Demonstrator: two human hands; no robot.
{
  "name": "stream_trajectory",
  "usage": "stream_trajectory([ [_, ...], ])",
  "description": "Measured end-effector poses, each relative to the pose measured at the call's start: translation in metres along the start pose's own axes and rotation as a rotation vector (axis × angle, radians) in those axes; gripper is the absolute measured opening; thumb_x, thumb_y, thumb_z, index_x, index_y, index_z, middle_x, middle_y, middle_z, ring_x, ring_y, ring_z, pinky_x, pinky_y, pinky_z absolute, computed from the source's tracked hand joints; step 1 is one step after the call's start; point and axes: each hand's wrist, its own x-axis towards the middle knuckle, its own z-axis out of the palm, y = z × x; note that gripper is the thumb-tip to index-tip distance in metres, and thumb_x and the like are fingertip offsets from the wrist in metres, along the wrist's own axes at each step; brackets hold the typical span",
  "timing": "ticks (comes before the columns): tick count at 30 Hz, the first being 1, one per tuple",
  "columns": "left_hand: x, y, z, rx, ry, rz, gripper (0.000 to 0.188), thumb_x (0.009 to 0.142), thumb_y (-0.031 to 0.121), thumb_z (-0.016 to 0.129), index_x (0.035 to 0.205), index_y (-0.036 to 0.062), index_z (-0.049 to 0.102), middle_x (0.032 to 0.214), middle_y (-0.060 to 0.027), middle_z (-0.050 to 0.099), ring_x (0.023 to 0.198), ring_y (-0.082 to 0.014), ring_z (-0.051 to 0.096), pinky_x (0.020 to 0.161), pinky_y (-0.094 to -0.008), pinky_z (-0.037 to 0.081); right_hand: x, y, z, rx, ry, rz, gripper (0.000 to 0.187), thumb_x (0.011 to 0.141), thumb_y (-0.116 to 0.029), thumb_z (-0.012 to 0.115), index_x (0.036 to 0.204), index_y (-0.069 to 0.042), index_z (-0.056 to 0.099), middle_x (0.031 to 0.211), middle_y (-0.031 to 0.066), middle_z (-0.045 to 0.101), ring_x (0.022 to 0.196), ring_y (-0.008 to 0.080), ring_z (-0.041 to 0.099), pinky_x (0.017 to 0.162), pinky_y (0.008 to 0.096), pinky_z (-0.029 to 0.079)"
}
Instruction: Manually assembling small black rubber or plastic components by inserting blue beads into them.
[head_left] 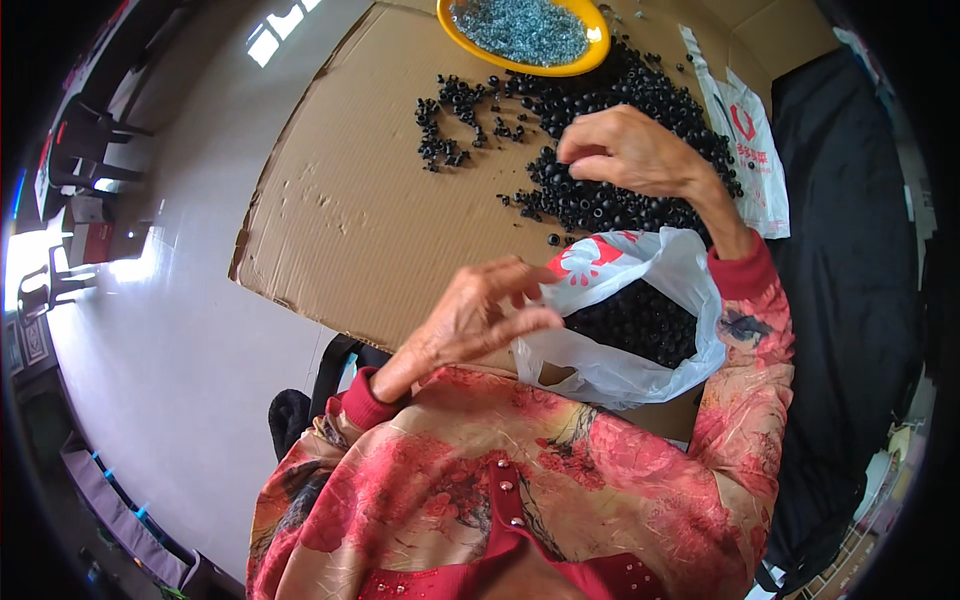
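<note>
Black beads [600, 205] lie in a loose heap on a sheet of cardboard [345, 190]. My right hand [635, 152] is over the heap, its fingers curled in toward the thumb; whatever they may hold is too small or hidden to make out. Closer to my body stands a white plastic bag [620, 382] with red print, its mouth wide and more black beads [640, 325] inside. Beside the bag's left rim is my left hand [485, 315], fingers bent and spread from the thumb, with nothing visible between them. Whether it touches the plastic I cannot tell.
At the far edge, a yellow bowl [600, 45] holds pale blue beads [520, 30]. Smaller black pieces [440, 120] are scattered left of the heap. A flat white plastic bag [750, 150] lies at right, beside a black cloth-like surface [850, 280]. Chairs [95, 150] stand on the floor at far left.
</note>
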Motion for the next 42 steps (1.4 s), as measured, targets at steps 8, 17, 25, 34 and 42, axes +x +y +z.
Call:
stream_trajectory([
  [8, 0.001, -0.056, -0.048, 0.337, 0.48, -0.075, 0.022, 0.076, 0.01, 0.068, 0.095, 0.0003, 0.064, 0.08, -0.009, 0.061, 0.068, -0.0146, 0.058, 0.058, -0.0268, 0.047, 0.099, 0.01, 0.066, -0.142, 0.16, -0.246, 0.016, 0.078, -0.007, 0.052, 0.088, -0.002, 0.062, 0.079, 0.0124, 0.059, 0.073, 0.0294, 0.059, 0.067, 0.0374, 0.048],
  [17, 0.004, -0.08, -0.065, 0.531, 0.614, -0.045, 0.021, 0.072, 0.011, 0.069, 0.09, 0.0027, 0.063, 0.084, -0.0112, 0.06, 0.081, -0.028, 0.056, 0.069, -0.0367, 0.046, 0.127, 0.022, 0.102, -0.248, 0.203, -0.198, 0.012, 0.076, -0.01, 0.056, 0.086, -0.006, 0.062, 0.076, 0.0109, 0.058, 0.072, 0.03, 0.06, 0.065, 0.0384, 0.049],
  [25, 0.02, -0.089, -0.066, 0.56, 0.667, 0.062, 0.026, 0.071, 0.009, 0.069, 0.095, 0.0042, 0.062, 0.096, -0.0111, 0.06, 0.089, -0.0294, 0.054, 0.077, -0.0373, 0.044, 0.074, 0.047, 0.048, -0.236, 0.362, -0.089, 0.012, 0.076, -0.012, 0.056, 0.082, -0.002, 0.06, 0.075, 0.0108, 0.057, 0.072, 0.0296, 0.058, 0.067, 0.0368, 0.046],
  [34, 0.047, -0.066, -0.011, 0.594, 0.463, 0.282, 0.027, 0.07, 0.007, 0.068, 0.096, 0.0028, 0.06, 0.098, -0.0122, 0.058, 0.091, -0.0303, 0.053, 0.079, -0.0385, 0.045, -0.016, 0.101, 0.031, -0.273, 0.379, 0.167, 0.015, 0.076, -0.008, 0.058, 0.088, 0.0, 0.06, 0.081, 0.0119, 0.058, 0.075, 0.0279, 0.059, 0.069, 0.0354, 0.048],
  [42, 0.069, -0.059, 0.024, 0.504, 0.335, 0.244, 0.024, 0.07, 0.006, 0.069, 0.092, 0.0039, 0.061, 0.096, -0.0106, 0.06, 0.088, -0.0286, 0.056, 0.074, -0.0369, 0.046, -0.007, 0.101, 0.059, -0.25, 0.366, 0.068, 0.018, 0.074, -0.007, 0.056, 0.091, -0.001, 0.061, 0.081, 0.0122, 0.059, 0.072, 0.0287, 0.06, 0.068, 0.0368, 0.05],
])
